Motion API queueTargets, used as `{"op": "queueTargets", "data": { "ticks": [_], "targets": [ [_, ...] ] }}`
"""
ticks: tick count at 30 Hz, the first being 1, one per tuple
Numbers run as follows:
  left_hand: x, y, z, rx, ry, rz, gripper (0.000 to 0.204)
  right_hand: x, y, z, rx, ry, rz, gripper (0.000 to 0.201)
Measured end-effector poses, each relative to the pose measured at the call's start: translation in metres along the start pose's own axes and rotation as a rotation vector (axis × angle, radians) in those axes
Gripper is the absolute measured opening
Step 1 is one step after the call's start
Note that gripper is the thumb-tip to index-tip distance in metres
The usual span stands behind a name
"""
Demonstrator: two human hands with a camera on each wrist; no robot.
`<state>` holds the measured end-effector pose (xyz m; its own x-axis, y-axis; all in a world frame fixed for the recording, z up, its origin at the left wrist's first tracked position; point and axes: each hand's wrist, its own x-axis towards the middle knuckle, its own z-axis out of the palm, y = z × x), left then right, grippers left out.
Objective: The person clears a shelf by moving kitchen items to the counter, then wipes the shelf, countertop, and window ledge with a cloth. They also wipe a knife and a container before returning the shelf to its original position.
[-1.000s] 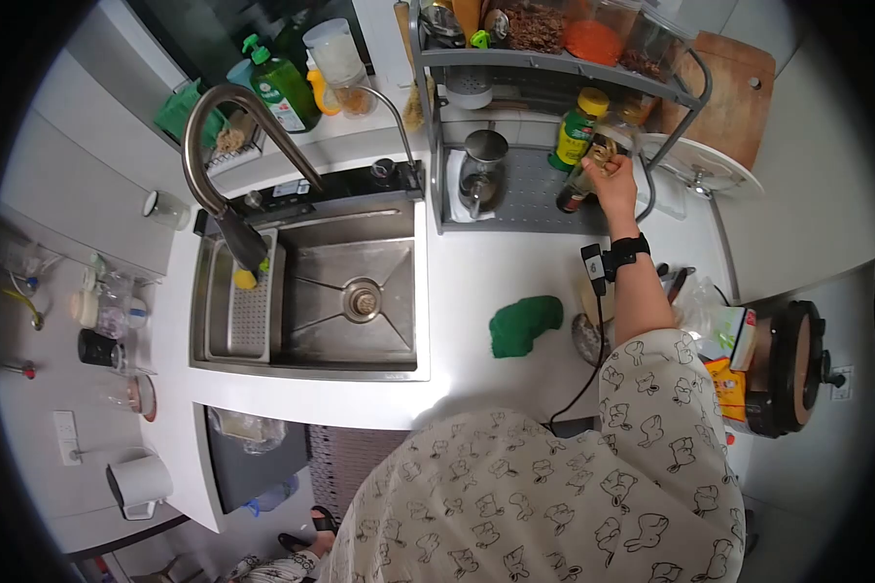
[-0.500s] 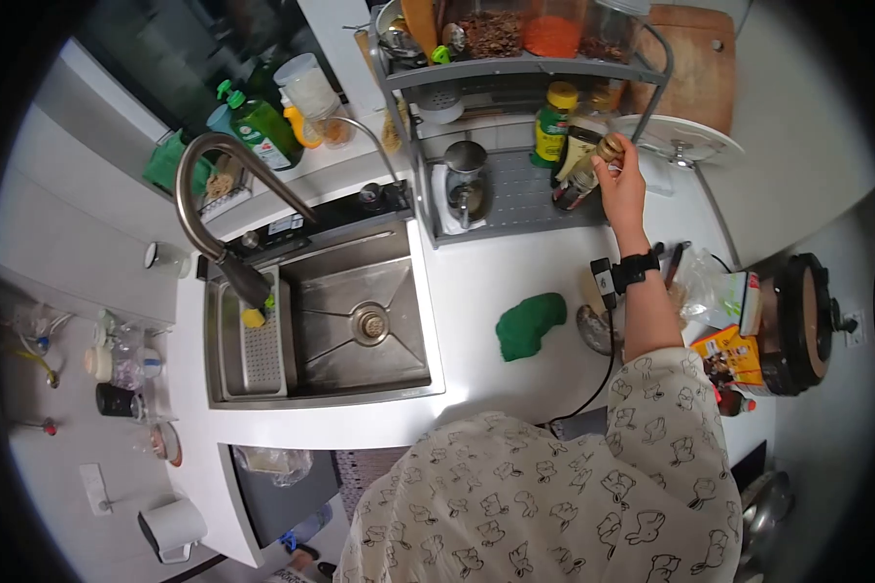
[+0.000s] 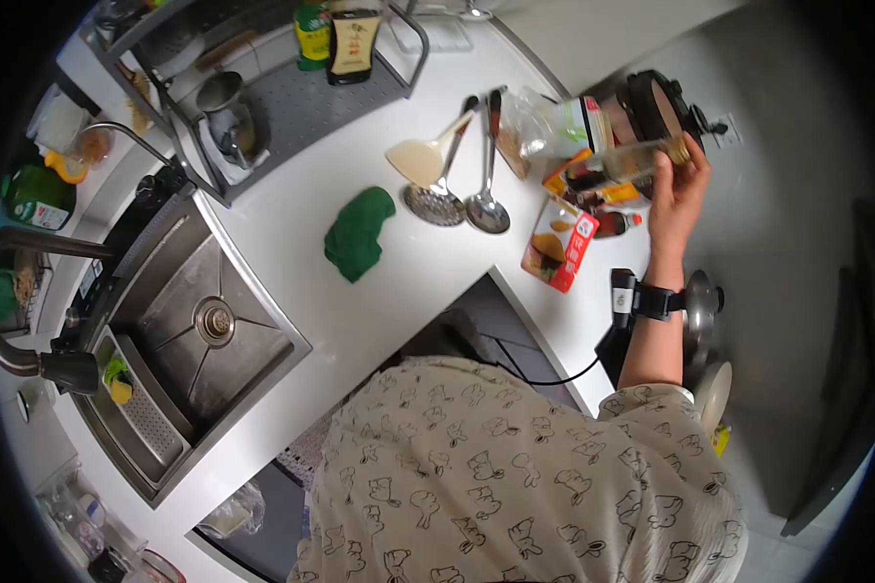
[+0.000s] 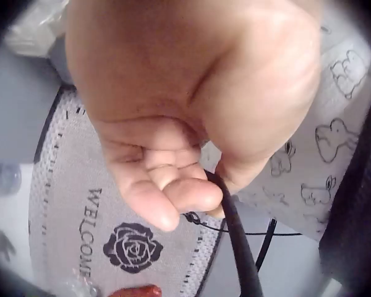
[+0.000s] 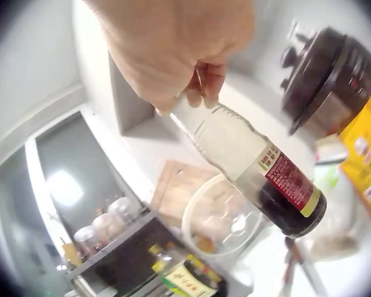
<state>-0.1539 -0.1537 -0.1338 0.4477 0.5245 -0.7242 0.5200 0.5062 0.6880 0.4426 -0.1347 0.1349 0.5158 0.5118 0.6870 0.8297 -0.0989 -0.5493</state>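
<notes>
My right hand [image 3: 678,194] grips a clear glass bottle [image 3: 624,164] by its capped neck, the bottle lying nearly level in the head view above packets on the counter. Seen from the right wrist, the bottle [image 5: 235,151] has a red label and dark liquid at its bottom, and the hand [image 5: 179,46] pinches its top end. My left hand [image 4: 191,80] shows only in the left wrist view, hanging low before the patterned shirt, fingers loosely curled. A black cable [image 4: 238,241] passes beside its fingertips; whether they touch is unclear.
On the counter [image 3: 423,277] lie a green cloth [image 3: 359,233], a pale spatula [image 3: 420,162], a slotted spoon [image 3: 436,205], a ladle [image 3: 488,213] and a red packet [image 3: 559,245]. The sink [image 3: 180,330] is at left, the grey rack [image 3: 311,107] behind, a dark cooker [image 3: 656,105] at right.
The bottle has been lifted off the rack and carried right by my right hand, over the packets. The head view has turned right, showing the utensils fully.
</notes>
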Motion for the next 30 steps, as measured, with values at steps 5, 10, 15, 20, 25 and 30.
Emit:
{"op": "queueTargets", "data": {
  "ticks": [5,10,15,20,25,30],
  "targets": [
    [-0.007,0.002,0.010,0.042,0.007,-0.014,0.030,-0.058,0.047,-0.081,-0.347,0.085,0.186,0.035],
    [-0.018,0.020,0.018,0.125,0.024,-0.030,0.031,-0.103,0.096,-0.111,-0.559,0.084,0.347,0.033],
    [-0.051,0.024,0.023,0.193,0.063,-0.089,0.032,-0.127,0.135,-0.101,-0.523,0.085,0.381,0.034],
    [-0.067,0.041,0.022,0.241,0.131,-0.108,0.032,-0.127,0.151,-0.082,-0.487,0.091,0.367,0.033],
    [-0.082,0.058,0.010,0.302,0.168,-0.144,0.033,-0.128,0.156,-0.077,-0.499,0.137,0.355,0.032],
    [-0.099,0.089,-0.024,0.306,0.275,-0.249,0.034,-0.135,0.157,-0.076,-0.522,0.151,0.315,0.030]
  ]
}}
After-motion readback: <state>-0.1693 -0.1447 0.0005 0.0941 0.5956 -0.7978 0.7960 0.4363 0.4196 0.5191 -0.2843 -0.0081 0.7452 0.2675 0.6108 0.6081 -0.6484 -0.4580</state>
